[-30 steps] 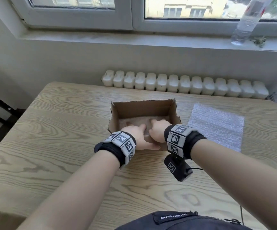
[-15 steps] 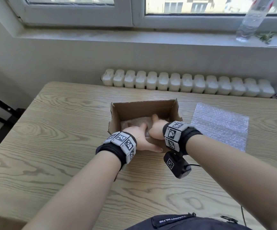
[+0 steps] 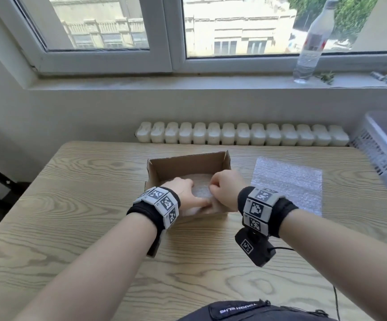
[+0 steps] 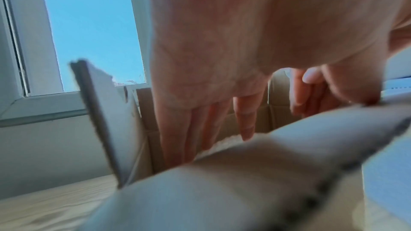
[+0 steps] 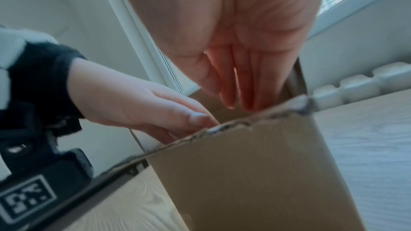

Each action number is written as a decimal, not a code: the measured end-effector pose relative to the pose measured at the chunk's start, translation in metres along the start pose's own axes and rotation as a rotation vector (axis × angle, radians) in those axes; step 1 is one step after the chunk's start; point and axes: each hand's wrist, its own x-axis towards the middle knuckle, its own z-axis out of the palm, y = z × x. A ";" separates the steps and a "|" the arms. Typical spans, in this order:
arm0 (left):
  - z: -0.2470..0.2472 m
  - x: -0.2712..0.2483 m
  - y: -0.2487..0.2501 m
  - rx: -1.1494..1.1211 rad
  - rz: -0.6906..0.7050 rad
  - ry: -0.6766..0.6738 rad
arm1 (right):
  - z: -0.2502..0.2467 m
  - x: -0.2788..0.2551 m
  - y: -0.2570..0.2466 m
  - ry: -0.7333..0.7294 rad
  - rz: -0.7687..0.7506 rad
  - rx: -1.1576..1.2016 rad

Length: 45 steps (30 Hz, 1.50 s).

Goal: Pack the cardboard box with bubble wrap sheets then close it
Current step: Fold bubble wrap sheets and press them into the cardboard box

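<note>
An open cardboard box [image 3: 188,165] stands mid-table with a bubble wrap sheet [image 3: 201,192] lying in its bottom. My left hand [image 3: 184,193] reaches into the box's left half; its straight fingers [image 4: 206,129] press down on the sheet and the thumb points right. My right hand [image 3: 225,188] is over the box's near right part, close to the left thumb. In the right wrist view its fingers [image 5: 242,90] point straight down behind the near wall [image 5: 255,164] and hold nothing. A second bubble wrap sheet [image 3: 287,184] lies flat on the table to the right of the box.
A wooden table [image 3: 72,205] carries everything. Behind it runs a white radiator [image 3: 241,134] under the sill, where a plastic bottle [image 3: 313,42] stands. A white slotted basket [image 3: 385,149] sits at the far right edge.
My right hand has lifted from the sheet in the box and drawn toward the near right wall. The left hand stays pressing inside. The head view has tilted up.
</note>
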 end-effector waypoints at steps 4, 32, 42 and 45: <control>-0.008 -0.003 0.017 -0.088 0.057 0.172 | -0.020 -0.022 0.022 0.286 0.033 0.253; -0.003 -0.003 0.121 0.000 0.518 0.331 | -0.009 -0.046 0.181 -0.078 0.428 -0.173; -0.037 0.002 0.119 -0.319 0.414 0.380 | -0.113 -0.046 0.122 0.665 0.172 -0.066; -0.059 0.006 0.116 -0.522 0.380 0.383 | -0.153 -0.050 0.098 0.775 0.076 0.014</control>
